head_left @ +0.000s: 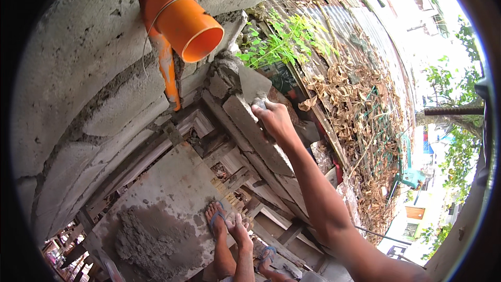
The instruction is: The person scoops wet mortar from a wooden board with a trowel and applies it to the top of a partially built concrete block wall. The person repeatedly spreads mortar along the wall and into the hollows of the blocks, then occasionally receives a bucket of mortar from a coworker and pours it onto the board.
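My right hand [274, 119] reaches out and is closed round the handle of a trowel. The trowel's flat grey blade [254, 82] lies against wet mortar [225, 75] at the corner of a low block wall [255, 131]. My left hand [238, 230] hangs low beside my sandalled foot [215, 214], its fingers loosely bent and slightly apart, with nothing visible in it. Below and left of it, a heap of wet grey mortar [151, 237] sits on a flat board [180, 177].
An orange pipe [182, 23] with an open end juts from the grey block wall [78, 68] at upper left. Wooden framing [235, 180] with gaps surrounds the board. Beyond the low wall are a green plant [287, 39], dry leaves [344, 94] and corrugated roofing [365, 28]. A rebar [454, 110] protrudes at right.
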